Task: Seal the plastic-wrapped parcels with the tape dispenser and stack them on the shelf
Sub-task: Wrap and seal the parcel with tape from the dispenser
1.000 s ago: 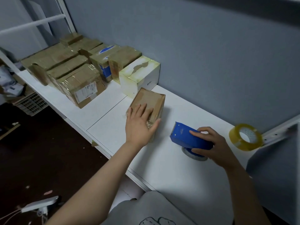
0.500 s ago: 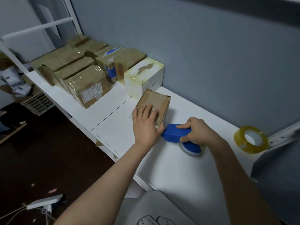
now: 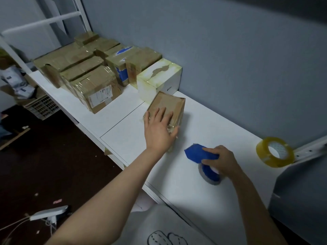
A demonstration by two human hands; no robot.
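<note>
A small brown parcel [image 3: 170,104] wrapped in clear plastic lies on the white table [image 3: 177,177]. My left hand [image 3: 158,129] presses flat on its top, fingers straight, with the thumb against its near side. My right hand [image 3: 222,160] grips the blue tape dispenser [image 3: 195,152], which sits low on the table just right of the parcel, nose pointing at it, a small gap between them. The dispenser's roll [image 3: 209,175] shows under my hand.
A white box [image 3: 160,77] stands right behind the parcel. Several taped brown parcels [image 3: 92,75] are packed along the table's far left by the wall. A spare yellow tape roll [image 3: 274,152] lies at the right, next to a grey object [image 3: 300,188]. Dark floor lies left.
My right hand brought the dispenser up against the parcel's near corner, then drew it back a little toward me. My left hand has stayed on the parcel.
</note>
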